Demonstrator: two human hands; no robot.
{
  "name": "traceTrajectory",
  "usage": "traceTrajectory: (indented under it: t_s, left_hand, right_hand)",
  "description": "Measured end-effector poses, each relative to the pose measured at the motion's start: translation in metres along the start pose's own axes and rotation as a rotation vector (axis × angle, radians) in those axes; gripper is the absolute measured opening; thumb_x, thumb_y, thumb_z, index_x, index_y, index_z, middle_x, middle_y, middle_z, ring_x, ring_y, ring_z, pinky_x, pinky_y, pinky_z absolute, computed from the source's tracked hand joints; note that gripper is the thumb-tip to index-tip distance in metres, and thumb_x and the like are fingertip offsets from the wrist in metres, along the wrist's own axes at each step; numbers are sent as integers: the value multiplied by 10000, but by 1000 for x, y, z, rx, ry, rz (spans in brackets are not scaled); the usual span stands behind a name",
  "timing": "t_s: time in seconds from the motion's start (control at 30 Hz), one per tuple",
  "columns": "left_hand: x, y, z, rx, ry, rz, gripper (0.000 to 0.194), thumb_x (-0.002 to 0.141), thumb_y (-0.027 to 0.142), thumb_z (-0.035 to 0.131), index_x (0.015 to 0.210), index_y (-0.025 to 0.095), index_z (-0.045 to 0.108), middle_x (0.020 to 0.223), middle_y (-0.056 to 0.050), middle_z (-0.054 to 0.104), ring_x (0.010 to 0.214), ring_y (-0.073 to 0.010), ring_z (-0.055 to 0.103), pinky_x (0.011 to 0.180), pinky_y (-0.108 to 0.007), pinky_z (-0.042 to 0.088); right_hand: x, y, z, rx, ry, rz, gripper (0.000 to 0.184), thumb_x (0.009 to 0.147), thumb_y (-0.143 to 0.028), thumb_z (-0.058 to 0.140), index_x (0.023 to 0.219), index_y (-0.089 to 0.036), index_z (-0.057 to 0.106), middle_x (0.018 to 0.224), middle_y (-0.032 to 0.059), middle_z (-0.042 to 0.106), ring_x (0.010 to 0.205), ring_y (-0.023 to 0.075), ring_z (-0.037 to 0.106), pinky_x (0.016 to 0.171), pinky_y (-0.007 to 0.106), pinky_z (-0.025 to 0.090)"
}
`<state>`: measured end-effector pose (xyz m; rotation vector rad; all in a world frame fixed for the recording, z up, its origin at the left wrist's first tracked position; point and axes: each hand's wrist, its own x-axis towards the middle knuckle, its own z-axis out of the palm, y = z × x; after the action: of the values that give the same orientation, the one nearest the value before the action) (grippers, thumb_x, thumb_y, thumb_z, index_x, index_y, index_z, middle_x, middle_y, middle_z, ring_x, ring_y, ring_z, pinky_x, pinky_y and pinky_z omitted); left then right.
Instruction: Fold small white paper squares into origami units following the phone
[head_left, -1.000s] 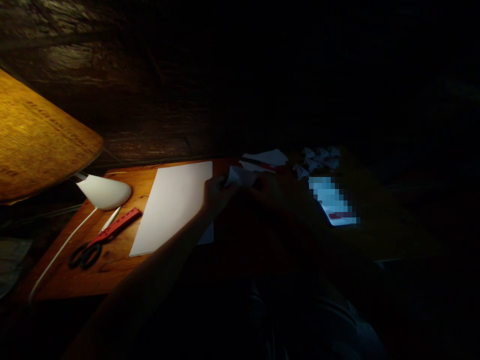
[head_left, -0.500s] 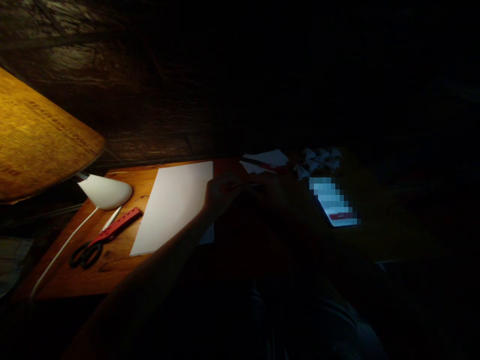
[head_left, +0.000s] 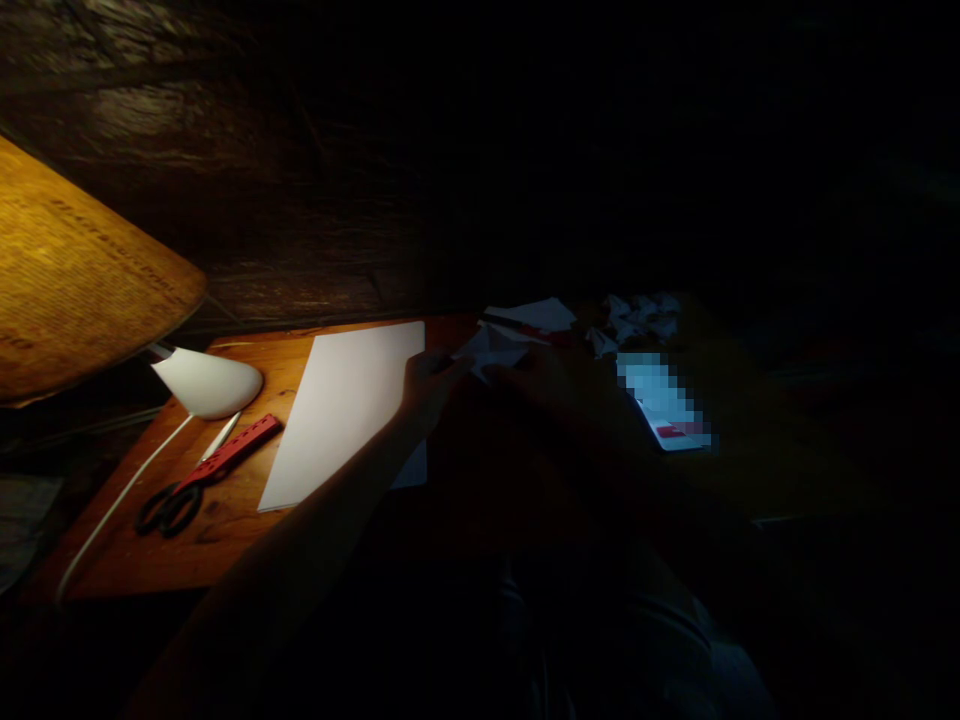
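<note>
A small folded piece of paper, pale in the dim light, is held between my two hands above the table. My left hand grips its left side with the fingers closed on the edge. At its right side is my right hand, in deep shadow, with the fingers closed on the paper as well. The paper's creases show as lighter and darker facets. Under my left forearm lies a stack of white paper sheets.
Left, a lamp stands beside scissors in a red sheath and a white pen-like item. Behind my hands are loose paper pieces. Several crumpled or folded papers lie near a lit phone on the wooden table.
The folded paper was seen nearly edge-on between my hands; now its creased face shows, turned toward me. My left hand has shifted slightly left and down.
</note>
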<state>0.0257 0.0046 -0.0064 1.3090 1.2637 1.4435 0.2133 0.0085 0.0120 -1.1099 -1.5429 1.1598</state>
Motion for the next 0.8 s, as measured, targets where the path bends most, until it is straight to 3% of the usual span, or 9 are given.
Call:
traceTrajectory:
  t_s: [0.17,0.5,0.67,0.8]
  left_hand:
    - [-2,10,-2,-6,-84,2,220,684,336,806,723,148,699,659,-13,667,606,-131,600,539,-233,466]
    - [-8,15,4,110,-207,-31,287,679,371,790,841,148,711,732,-22,683,649,-145,597,565,-239,451]
    - [-8,13,5,34,-91,-85,268,652,356,786,767,163,640,688,4,629,632,-136,569,567,-242,437]
    - [-9,16,6,-56,-27,-102,294,653,371,781,781,161,621,698,-2,633,664,-144,593,620,-263,461]
  right_hand:
    - [3,1,-1,56,-55,-49,239,751,-395,741,834,-172,714,849,46,734,763,185,657,643,278,505]
    - [7,2,-5,-15,12,-131,154,712,-307,737,798,-186,697,823,20,724,777,187,644,692,298,511]
    - [3,-2,-4,-43,24,-111,190,757,-338,755,869,-191,709,869,37,735,811,198,658,713,306,513]
    - [0,-8,-3,-148,-65,-51,196,753,-339,789,851,-187,713,891,55,749,813,218,672,706,319,521]
